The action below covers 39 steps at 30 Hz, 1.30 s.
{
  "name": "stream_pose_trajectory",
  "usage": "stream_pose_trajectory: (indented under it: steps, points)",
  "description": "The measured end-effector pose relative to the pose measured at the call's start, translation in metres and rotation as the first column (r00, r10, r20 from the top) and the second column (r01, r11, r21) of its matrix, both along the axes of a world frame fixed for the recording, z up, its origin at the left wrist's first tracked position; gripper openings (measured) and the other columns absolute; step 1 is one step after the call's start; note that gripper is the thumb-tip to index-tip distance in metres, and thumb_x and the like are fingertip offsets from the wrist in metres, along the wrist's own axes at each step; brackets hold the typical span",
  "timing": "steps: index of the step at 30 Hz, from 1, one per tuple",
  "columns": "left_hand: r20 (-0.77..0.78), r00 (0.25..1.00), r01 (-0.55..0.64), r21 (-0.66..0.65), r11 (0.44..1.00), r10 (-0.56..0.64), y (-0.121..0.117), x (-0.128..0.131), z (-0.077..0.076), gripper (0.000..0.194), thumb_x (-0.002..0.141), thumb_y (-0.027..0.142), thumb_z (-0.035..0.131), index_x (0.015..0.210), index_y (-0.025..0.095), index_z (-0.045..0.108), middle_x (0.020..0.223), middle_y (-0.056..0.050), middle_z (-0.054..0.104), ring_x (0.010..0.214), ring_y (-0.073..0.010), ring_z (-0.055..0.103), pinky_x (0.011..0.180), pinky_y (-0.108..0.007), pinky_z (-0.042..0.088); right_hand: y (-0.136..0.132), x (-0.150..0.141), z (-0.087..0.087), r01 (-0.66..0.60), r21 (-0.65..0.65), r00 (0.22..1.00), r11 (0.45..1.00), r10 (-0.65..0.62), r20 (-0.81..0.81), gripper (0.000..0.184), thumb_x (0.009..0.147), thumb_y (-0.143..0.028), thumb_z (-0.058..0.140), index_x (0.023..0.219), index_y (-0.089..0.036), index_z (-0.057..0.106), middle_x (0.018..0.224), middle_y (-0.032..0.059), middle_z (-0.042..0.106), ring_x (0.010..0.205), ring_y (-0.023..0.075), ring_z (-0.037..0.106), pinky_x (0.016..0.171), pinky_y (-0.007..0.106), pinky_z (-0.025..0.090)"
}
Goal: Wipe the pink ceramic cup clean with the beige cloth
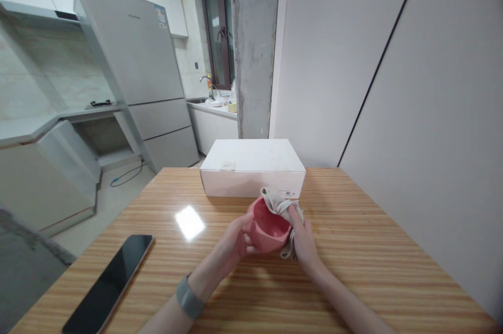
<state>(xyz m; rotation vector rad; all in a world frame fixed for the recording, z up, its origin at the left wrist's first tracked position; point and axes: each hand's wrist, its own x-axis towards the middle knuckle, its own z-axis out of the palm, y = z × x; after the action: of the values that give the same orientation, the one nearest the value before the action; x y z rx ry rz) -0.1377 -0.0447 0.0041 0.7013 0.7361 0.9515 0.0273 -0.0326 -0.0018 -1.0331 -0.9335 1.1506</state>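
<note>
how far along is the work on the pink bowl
Already done: the pink bowl is gripped and tilted, and the cloth is on it. In hand: the left hand steadies the bowl while the right hand holds the cloth over its rim. Left to do: probably some wiping, as the cloth is on the bowl; how much surface is already wiped, I can't tell.

Pink, that was the bowl (264, 234), with greyish beige on the cloth (277, 204)! Brown and tan stripes ran across the table (353, 250), and plain white covered the box (255, 158). Over on the phone (113, 281), a black screen; on the wristband (189, 297), grey. The fridge (126, 45) came in pale silver-grey, the window frame (225, 61) dark brown, the pillar (255, 35) mottled grey!
</note>
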Motion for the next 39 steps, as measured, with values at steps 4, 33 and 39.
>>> stream_pose_trajectory:
  steps: [4,33,39]
  points:
    - [-0.088,0.993,0.065,-0.119,0.991,-0.076,0.006,-0.01,-0.002,0.051,0.08,0.061,0.052,0.091,0.014,0.068,0.068,-0.004,0.069,0.054,-0.0134,0.062,0.05,-0.023,0.051,0.006,0.01,0.008,-0.137,-0.063,0.988,0.989,0.132,-0.084,0.044,0.073,-0.059,0.064,0.087,-0.018,0.074,0.083,0.0057,0.076,0.087,0.0301,0.068,0.085,0.039,0.049]
    - [-0.115,0.984,0.12,-0.152,0.981,-0.138,0.009,-0.013,-0.004,0.053,0.078,0.064,0.052,0.097,0.017,0.067,0.073,-0.003,0.069,0.059,-0.0139,0.062,0.055,-0.024,0.052,0.004,0.005,0.01,-0.233,-0.071,0.971,0.97,0.227,-0.08,0.043,0.072,-0.058,0.066,0.084,-0.017,0.074,0.082,0.0055,0.076,0.083,0.0282,0.069,0.081,0.036,0.05]
    - [-0.21,0.974,0.057,-0.15,0.987,-0.088,0.005,-0.009,-0.007,0.044,0.073,0.054,0.065,0.095,0.016,0.069,0.079,-0.004,0.071,0.062,-0.0137,0.062,0.05,-0.02,0.046,0.007,0.012,0.009,-0.374,-0.075,0.924,0.925,0.378,0.053,0.047,0.074,-0.059,0.063,0.086,-0.015,0.074,0.08,0.0064,0.075,0.078,0.0275,0.068,0.079,0.037,0.048]
